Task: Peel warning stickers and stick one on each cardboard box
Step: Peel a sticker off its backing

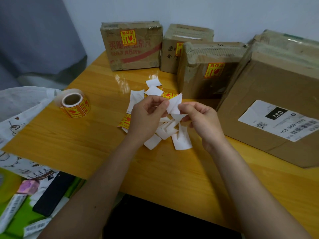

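Four cardboard boxes [131, 46] on desk [72, 140]; three bear stickers. One sticker roll [76, 103]. Left hand [146, 116] and right hand [202, 119] both pinch one white backing strip [174, 105].

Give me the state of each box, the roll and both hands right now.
Left box: upright, stickered.
Second box: sticker partly hidden.
Third box: stickered.
Big box: no warning sticker visible.
Roll: standing on end, untouched.
Left hand: pinching white piece.
Right hand: pinching same piece.
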